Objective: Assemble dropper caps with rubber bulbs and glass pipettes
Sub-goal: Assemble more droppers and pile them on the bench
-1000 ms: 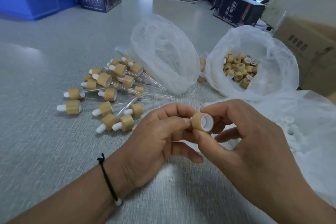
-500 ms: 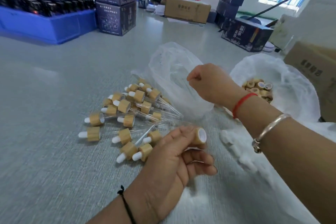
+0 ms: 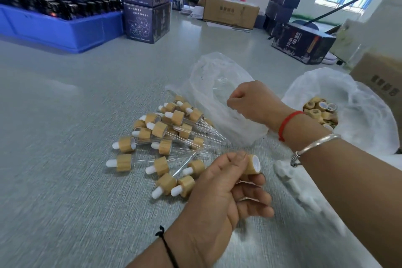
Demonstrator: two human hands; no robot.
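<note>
My left hand (image 3: pixel 217 198) pinches a bamboo dropper cap (image 3: pixel 253 164) between thumb and fingers, its white open end facing right. My right hand (image 3: pixel 252 102) reaches across to the mouth of the clear bag of glass pipettes (image 3: pixel 208 76), fingers curled. Whether they pinch a pipette is not visible. A pile of assembled droppers (image 3: pixel 169 137) with white bulbs and glass tubes lies left of my hands. A second bag (image 3: pixel 356 102) holds loose bamboo caps (image 3: pixel 319 113). White rubber bulbs (image 3: pixel 304 200) lie on plastic under my right forearm.
A blue crate (image 3: pixel 54 28) of dark bottles and stacked dark boxes (image 3: pixel 145 2) stand at the far left. A person sits behind a cardboard box (image 3: pixel 230 12) at the far end. More boxes (image 3: pixel 302 43) line the right side.
My right hand left the cap and reached out to the pipette bag. My left hand kept the cap and sank slightly. The camera tilted up.
</note>
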